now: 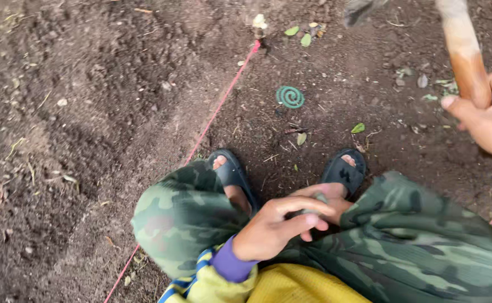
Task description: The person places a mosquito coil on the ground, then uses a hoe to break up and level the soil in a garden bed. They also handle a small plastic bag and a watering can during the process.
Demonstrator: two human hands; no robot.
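Note:
I crouch over dark soil in camouflage trousers (414, 241) and black sandals (232, 174). My left hand (285, 221) rests between my knees, its fingers curled around a small grey-green object that is mostly hidden. My right hand (484, 115) at the right edge grips a wooden tool handle (465, 53) that rises to the top of the view; the tool's head is only partly seen at the top.
A red string (212, 115) runs taut from a small stake (259, 25) at the top down to the lower left. A green spiral coil (290, 96) lies on the soil ahead of my feet. Scattered green leaves (358, 128) and twigs dot the ground.

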